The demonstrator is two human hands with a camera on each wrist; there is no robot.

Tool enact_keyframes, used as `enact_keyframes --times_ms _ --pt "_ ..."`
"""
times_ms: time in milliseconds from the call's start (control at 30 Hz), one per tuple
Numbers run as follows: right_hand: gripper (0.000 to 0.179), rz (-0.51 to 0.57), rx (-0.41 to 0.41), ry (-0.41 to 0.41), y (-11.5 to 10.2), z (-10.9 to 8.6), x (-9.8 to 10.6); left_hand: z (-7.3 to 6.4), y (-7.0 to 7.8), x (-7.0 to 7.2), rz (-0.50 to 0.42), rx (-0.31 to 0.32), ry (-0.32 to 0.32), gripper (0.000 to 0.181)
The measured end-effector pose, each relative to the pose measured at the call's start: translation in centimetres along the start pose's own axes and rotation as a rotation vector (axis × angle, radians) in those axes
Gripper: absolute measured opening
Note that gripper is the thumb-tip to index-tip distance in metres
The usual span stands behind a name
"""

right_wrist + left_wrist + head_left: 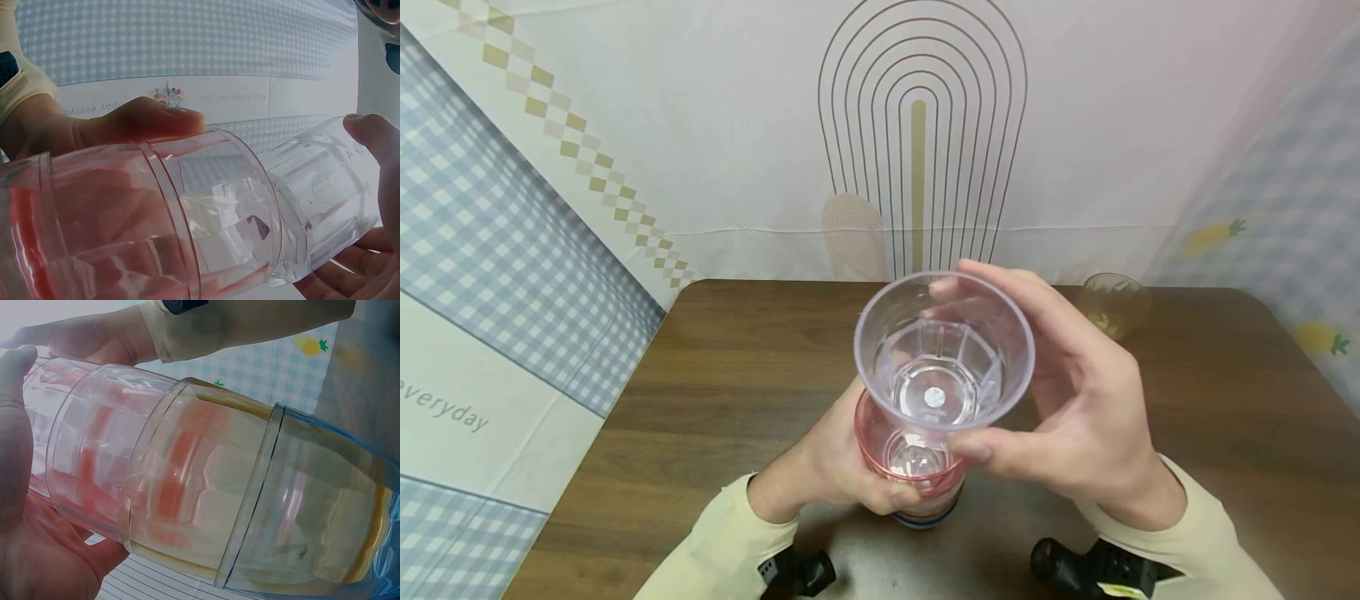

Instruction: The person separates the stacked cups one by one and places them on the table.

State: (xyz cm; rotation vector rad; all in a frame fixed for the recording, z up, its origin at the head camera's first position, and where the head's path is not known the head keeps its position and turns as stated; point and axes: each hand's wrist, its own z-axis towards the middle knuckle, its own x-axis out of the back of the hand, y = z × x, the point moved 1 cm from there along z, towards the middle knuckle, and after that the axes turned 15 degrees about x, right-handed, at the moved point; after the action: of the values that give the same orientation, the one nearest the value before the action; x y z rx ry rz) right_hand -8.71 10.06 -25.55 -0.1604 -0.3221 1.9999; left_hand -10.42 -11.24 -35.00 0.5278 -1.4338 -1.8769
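Observation:
My left hand (842, 454) grips a stack of nested see-through tumblers near its top, thumb along the side. Uppermost in it is a pink cup (119, 212); below come an amber cup (200, 481) and a blue-rimmed cup (306, 519) at the bottom end. My right hand (1082, 392) holds a clear faceted cup (942, 367) by its rim, thumb in front and fingers behind. The clear cup's base is at the pink cup's mouth, and the cup leans at an angle to the stack in the right wrist view.
A pale yellow glass (1112, 304) stands at the back right of the brown wooden table (737, 375). Patterned cloth (737, 142) hangs behind the table, with blue checked cloth (512, 200) at the left. A black wrist camera (797, 571) sits on the left sleeve.

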Motion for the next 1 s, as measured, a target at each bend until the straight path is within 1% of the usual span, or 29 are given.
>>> enact_keyframes --times_ms 67,233,433,600,833,1000 --pt "0.095 0.000 -0.001 0.005 0.0 0.0 0.1 0.0 0.0 0.0 -0.009 0.001 0.001 0.098" --pt "0.094 0.014 -0.011 0.027 -0.1 0.0 0.5 0.0 0.1 0.0 -0.023 0.004 -0.005 0.104" --pt "0.095 0.032 -0.027 0.059 -0.1 -0.1 1.1 -0.2 0.1 0.0 -0.018 0.017 -0.006 0.102" --pt "0.093 0.032 -0.039 0.089 -0.1 -0.3 1.7 -0.2 0.0 0.1 -0.034 0.017 -0.012 0.106" --pt "0.089 0.015 -0.036 0.132 0.1 -0.4 2.5 -0.3 0.0 0.1 -0.040 0.034 0.002 0.103" --pt "0.088 0.008 -0.053 0.151 -0.1 -0.7 3.0 -0.2 0.1 0.0 -0.053 0.034 0.002 0.100"
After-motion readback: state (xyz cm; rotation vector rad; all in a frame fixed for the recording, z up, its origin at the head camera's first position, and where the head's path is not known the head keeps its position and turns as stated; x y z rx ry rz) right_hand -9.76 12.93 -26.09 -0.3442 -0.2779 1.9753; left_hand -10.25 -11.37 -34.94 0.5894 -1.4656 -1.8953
